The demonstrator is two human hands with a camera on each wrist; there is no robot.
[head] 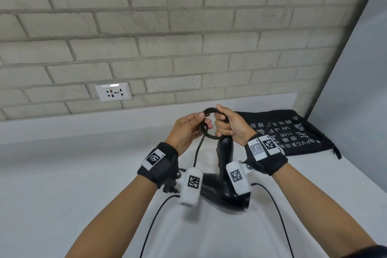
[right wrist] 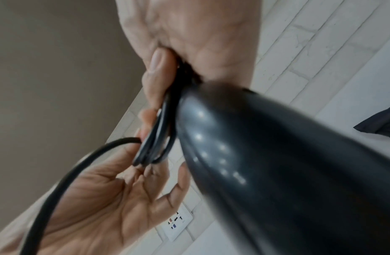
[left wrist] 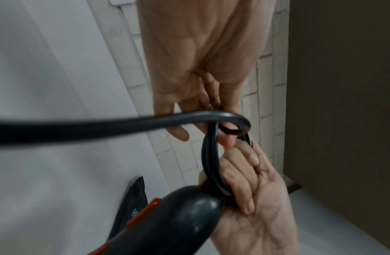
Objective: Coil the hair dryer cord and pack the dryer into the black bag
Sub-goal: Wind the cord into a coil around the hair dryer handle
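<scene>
The black hair dryer (head: 226, 195) lies on the white counter (head: 83, 184) with its handle (head: 225, 148) pointing away from me. Just above the handle's end its black cord (head: 210, 137) is wound into a small coil of several loops. My right hand (head: 221, 119) grips the coil's right side, fingers curled round the loops (left wrist: 211, 158). My left hand (head: 204, 120) pinches the cord at the coil's left, thumb on top. A loose length (head: 196, 153) hangs down from it. The black bag (head: 293, 130) lies flat at the right.
A white wall socket (head: 113, 91) sits in the brick wall behind the counter. A grey side wall (head: 356, 69) closes off the right, just past the bag. Thin cables (head: 157, 216) from my wrist cameras trail toward me.
</scene>
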